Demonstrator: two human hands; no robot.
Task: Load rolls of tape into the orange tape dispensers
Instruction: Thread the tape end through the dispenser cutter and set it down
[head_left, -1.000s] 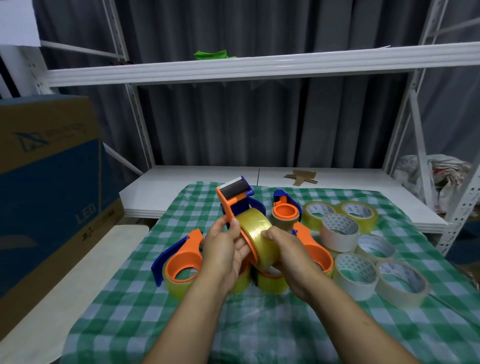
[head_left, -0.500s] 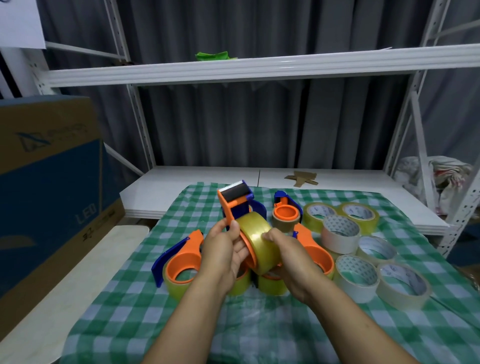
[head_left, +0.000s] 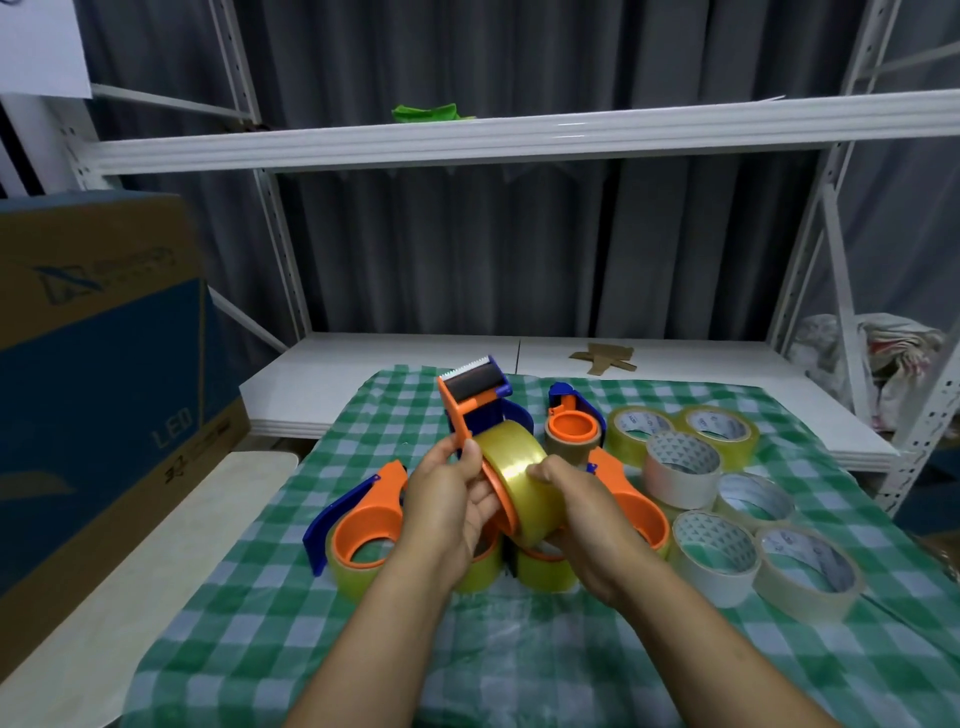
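Above the green checked tablecloth (head_left: 311, 613) I hold an orange and blue tape dispenser (head_left: 470, 402) upright, its black roller and toothed blade at the top. My left hand (head_left: 449, 512) grips its orange frame from the left. A yellow roll of tape (head_left: 517, 467) sits on the dispenser's hub, and my right hand (head_left: 582, 512) grips that roll from the right. Below my hands lie other dispensers with yellow rolls in them: one at the left (head_left: 363, 525), one at the right (head_left: 634, 509).
Another dispenser (head_left: 571, 426) with a brown roll stands behind my hands. Several loose rolls of tape (head_left: 711, 551) lie on the cloth at the right. A large cardboard box (head_left: 98, 374) stands at the left. White metal shelving (head_left: 519, 135) rises behind the table.
Both hands and the dispenser have stayed almost in place. My right hand has shifted slightly on the yellow roll against the hub.
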